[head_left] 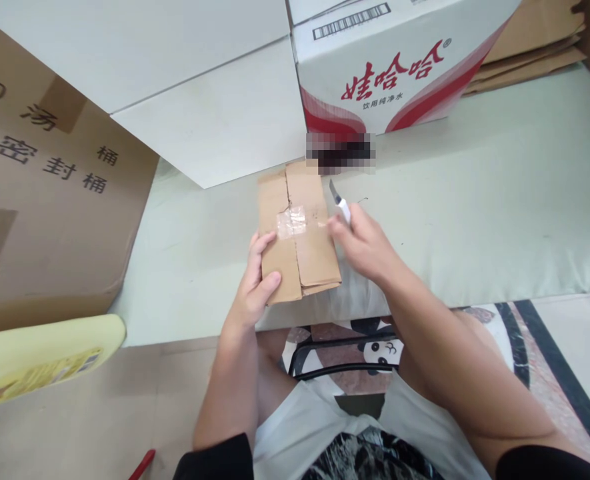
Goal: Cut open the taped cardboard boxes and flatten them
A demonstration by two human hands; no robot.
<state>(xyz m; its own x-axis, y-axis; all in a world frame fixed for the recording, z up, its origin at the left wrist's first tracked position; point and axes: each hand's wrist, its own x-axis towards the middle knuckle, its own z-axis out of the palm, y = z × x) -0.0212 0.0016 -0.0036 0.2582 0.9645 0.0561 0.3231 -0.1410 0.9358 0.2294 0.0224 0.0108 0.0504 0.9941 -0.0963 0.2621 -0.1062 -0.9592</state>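
Observation:
A small brown cardboard box (317, 250) lies on the pale green surface, its lengthwise seam facing up. Clear tape (292, 222) crosses the seam near the middle. My left hand (259, 277) grips the box's left side, thumb on top near the front corner and fingers along the edge. Just right of the box, my right hand (367, 243) is closed around a knife with a white handle (343, 211). Its short blade points up and away from me, beside the far right corner of the box. A blurred dark patch covers something behind the box.
White cartons (215, 113) and a red-and-white water carton (399, 80) stand behind. On the left are a large brown carton (59, 167) and a yellow container (49, 353). Folded cardboard (529, 50) lies at the back right. The surface's front edge (365, 310) is near my legs.

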